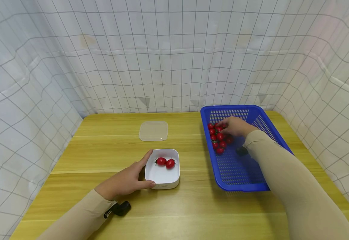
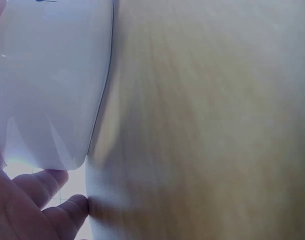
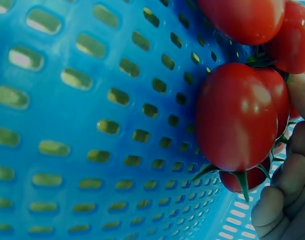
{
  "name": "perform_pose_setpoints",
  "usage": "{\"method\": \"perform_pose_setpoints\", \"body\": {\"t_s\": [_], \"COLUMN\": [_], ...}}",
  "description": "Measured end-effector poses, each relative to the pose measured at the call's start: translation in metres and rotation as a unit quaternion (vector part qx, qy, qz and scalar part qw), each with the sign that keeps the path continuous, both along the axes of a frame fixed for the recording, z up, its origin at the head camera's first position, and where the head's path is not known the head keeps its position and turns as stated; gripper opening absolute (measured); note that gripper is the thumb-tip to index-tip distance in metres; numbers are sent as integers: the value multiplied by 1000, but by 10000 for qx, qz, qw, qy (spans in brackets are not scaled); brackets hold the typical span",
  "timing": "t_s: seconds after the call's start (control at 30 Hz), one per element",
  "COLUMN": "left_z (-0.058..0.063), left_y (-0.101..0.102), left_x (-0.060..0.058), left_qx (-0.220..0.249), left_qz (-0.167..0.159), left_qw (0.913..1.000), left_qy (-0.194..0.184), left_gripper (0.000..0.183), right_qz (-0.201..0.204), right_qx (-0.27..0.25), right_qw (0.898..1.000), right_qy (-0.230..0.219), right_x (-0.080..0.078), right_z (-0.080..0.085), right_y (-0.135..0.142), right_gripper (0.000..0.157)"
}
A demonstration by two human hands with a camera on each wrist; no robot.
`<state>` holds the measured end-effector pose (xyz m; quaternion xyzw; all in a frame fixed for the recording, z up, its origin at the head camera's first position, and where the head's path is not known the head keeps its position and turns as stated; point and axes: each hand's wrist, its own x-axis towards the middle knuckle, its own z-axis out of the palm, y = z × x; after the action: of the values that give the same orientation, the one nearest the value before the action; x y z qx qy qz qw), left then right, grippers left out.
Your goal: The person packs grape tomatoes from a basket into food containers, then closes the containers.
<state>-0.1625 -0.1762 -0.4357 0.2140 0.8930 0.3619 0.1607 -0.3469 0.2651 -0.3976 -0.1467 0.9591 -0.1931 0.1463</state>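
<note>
My left hand (image 1: 127, 180) holds a white square container (image 1: 162, 183) at its left side, thumb at the front and a finger at the back corner. Two cherry tomatoes (image 1: 161, 161) with green stalks lie inside it. In the left wrist view, fingertips (image 2: 56, 177) touch the container's wall (image 2: 52, 90). Inside a blue basket (image 1: 211, 163), my right hand (image 1: 233, 126) reaches down among several more cherry tomatoes (image 1: 220, 137). The right wrist view has its bent fingers (image 3: 287, 175) beside a large-looking cherry tomato (image 3: 235, 117); I cannot tell whether one is pinched.
A translucent flat lid (image 1: 153, 131) lies on the wooden table (image 1: 108, 146) behind the container. The basket's raised rim surrounds the right hand. White grid-patterned curtains (image 1: 168, 66) enclose the table at the back and both sides.
</note>
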Motion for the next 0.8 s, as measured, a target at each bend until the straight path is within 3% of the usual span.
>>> {"method": "perform_pose_setpoints", "body": {"t_s": [0.8], "left_z": [-2], "left_y": [0], "left_x": [0], "left_qx": [-46], "left_qz": [24], "left_qw": [10000], "left_qy": [-17], "left_gripper": [119], "right_qz": [257], "right_qx": [-14], "right_qw": [9996], "right_qy": [134], "right_x": [1], "right_z": [2], "right_y": [3], "right_gripper": [39]}}
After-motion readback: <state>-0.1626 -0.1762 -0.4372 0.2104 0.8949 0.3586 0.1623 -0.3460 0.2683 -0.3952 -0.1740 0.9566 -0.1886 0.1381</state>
